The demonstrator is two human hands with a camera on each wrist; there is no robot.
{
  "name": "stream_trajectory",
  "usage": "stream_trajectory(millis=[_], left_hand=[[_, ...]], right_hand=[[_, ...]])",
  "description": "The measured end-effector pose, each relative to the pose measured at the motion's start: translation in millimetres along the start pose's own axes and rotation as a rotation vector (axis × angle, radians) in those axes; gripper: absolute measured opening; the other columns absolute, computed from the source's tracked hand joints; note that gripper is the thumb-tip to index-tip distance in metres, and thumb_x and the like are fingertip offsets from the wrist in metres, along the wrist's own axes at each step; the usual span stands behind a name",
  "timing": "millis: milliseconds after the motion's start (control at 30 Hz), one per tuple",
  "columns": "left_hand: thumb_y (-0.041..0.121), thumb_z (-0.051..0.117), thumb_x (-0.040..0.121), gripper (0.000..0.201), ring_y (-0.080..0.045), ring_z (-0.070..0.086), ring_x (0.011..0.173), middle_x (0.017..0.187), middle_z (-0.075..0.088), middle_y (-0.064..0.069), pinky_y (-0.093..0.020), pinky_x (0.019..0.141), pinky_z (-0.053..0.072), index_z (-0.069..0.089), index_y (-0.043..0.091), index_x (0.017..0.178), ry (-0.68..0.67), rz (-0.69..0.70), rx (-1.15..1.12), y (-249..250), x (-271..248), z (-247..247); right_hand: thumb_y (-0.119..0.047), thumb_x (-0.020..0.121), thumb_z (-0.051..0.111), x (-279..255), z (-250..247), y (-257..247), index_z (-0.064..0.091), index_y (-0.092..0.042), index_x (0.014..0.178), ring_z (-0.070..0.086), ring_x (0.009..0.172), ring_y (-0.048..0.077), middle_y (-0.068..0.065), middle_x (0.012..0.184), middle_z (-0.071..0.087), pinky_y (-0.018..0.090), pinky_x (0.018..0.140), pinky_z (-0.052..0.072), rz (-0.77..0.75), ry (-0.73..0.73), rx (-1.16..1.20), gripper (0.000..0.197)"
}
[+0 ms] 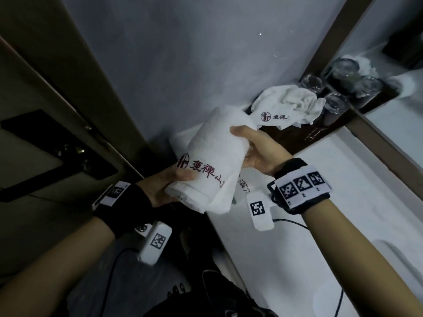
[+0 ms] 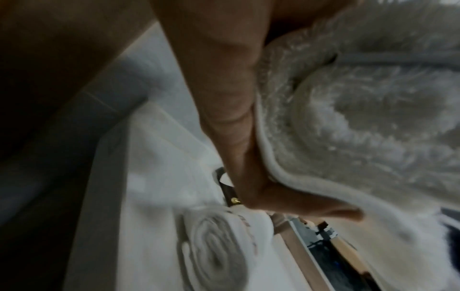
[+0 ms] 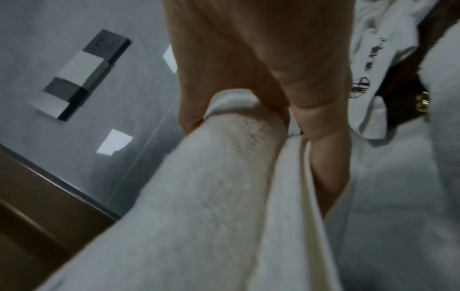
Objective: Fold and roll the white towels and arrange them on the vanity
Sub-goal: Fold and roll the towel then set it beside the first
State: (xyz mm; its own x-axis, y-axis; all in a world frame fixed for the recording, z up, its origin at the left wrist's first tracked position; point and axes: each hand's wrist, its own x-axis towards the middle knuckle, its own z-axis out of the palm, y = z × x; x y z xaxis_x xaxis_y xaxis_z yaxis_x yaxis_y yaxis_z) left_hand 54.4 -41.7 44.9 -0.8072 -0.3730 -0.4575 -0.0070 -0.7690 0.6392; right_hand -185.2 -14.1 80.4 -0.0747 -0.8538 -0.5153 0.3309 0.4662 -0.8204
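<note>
I hold a rolled white towel (image 1: pixel 215 154) with a red printed logo in the air over the vanity's left end. My left hand (image 1: pixel 169 186) grips its lower end, thumb on top; the left wrist view shows the towel's spiral end (image 2: pixel 373 118) against my palm. My right hand (image 1: pixel 249 147) grips the upper end, fingers curled into the folds of the towel (image 3: pixel 224 187). A second rolled towel (image 2: pixel 214 246) lies on the vanity below, mostly hidden in the head view. A crumpled white towel (image 1: pixel 290 104) with the same logo lies on a dark tray.
The white vanity counter (image 1: pixel 343 202) runs to the right under a framed mirror (image 1: pixel 393 124). Several drinking glasses (image 1: pixel 335 105) stand on the dark tray (image 1: pixel 297 138) behind the crumpled towel. A grey wall is ahead and a dark door (image 1: pixel 45 133) to the left.
</note>
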Motion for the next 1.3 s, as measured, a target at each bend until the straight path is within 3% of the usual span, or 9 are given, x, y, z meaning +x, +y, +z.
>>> stream_trajectory(millis=[133,300,567,700,867,1000,1100,1200,1300], left_hand=[[0.036,0.086,0.051,0.076,-0.025,0.065,0.102,0.116,0.066,-0.011,-0.042,0.082,0.056,0.06,0.013,0.119,0.235,0.019,0.077,23,30,-9],[0.021,0.064,0.081,0.046,-0.024,0.063,0.105,0.121,0.063,-0.012,-0.041,0.083,0.052,0.054,0.011,0.125,0.531,0.175,-0.038,30,73,-13],[0.005,0.066,0.082,0.044,-0.028,0.063,0.102,0.121,0.061,-0.018,-0.037,0.081,0.053,0.049,0.005,0.123,0.717,0.165,0.057,22,125,-25],[0.012,0.071,0.079,0.046,-0.02,0.063,0.092,0.119,0.061,-0.012,-0.034,0.07,0.056,0.048,0.015,0.118,0.765,0.136,0.262,22,135,-36],[0.028,0.076,0.073,0.066,-0.032,0.048,0.114,0.125,0.048,-0.021,-0.046,0.099,0.041,0.045,0.002,0.125,0.944,0.234,1.074,30,132,-34],[0.005,0.074,0.071,0.043,-0.036,0.058,0.1,0.116,0.057,-0.019,-0.048,0.084,0.051,0.062,0.008,0.113,0.71,0.705,1.729,32,125,-20],[0.002,0.073,0.064,0.041,-0.037,0.062,0.095,0.111,0.063,-0.019,-0.046,0.08,0.052,0.067,0.003,0.105,0.587,0.746,1.752,31,122,-23],[0.003,0.074,0.061,0.054,-0.041,0.053,0.109,0.121,0.052,-0.025,-0.048,0.093,0.046,0.064,0.003,0.114,0.545,0.648,1.588,28,119,-31],[0.004,0.075,0.067,0.06,-0.039,0.045,0.119,0.128,0.041,-0.024,-0.045,0.105,0.038,0.059,0.015,0.124,0.567,0.525,1.438,26,119,-37]], right_hand=[[-0.019,0.076,0.072,39,-12,-5,0.058,-0.008,0.112,0.07,0.074,0.017,0.005,0.09,0.069,0.035,0.062,0.059,-0.028,0.185,-0.045,0.04],[-0.019,0.078,0.07,84,-26,9,0.057,-0.011,0.104,0.062,0.07,0.018,0.002,0.081,0.059,0.029,0.053,0.051,-0.012,0.414,0.026,0.03],[-0.021,0.08,0.07,121,-43,36,0.042,-0.018,0.078,0.054,0.072,0.021,0.0,0.073,0.049,0.039,0.068,0.052,0.042,0.614,0.022,0.028],[-0.033,0.081,0.069,126,-43,34,0.05,0.0,0.108,0.053,0.094,0.023,0.004,0.091,0.056,0.039,0.089,0.047,0.022,0.682,-0.257,0.046],[-0.039,0.081,0.068,107,-42,14,0.048,-0.004,0.126,0.054,0.102,0.023,0.009,0.109,0.057,0.026,0.08,0.038,0.049,0.617,-0.491,0.06],[-0.026,0.082,0.07,68,-52,12,0.058,-0.008,0.111,0.058,0.085,0.016,0.003,0.095,0.061,0.022,0.073,0.046,-0.129,0.556,-0.536,0.036],[-0.019,0.083,0.068,31,-70,21,0.062,-0.007,0.09,0.064,0.059,0.011,0.006,0.078,0.065,0.018,0.055,0.054,-0.239,0.663,-0.442,0.015],[-0.041,0.082,0.066,6,-96,34,0.061,-0.004,0.076,0.061,0.046,0.012,0.01,0.066,0.066,0.026,0.054,0.055,-0.008,0.729,-0.593,0.038],[-0.061,0.074,0.062,-5,-105,54,0.063,0.0,0.084,0.071,0.065,0.02,0.012,0.073,0.072,0.033,0.071,0.058,0.396,0.486,-0.577,0.062]])
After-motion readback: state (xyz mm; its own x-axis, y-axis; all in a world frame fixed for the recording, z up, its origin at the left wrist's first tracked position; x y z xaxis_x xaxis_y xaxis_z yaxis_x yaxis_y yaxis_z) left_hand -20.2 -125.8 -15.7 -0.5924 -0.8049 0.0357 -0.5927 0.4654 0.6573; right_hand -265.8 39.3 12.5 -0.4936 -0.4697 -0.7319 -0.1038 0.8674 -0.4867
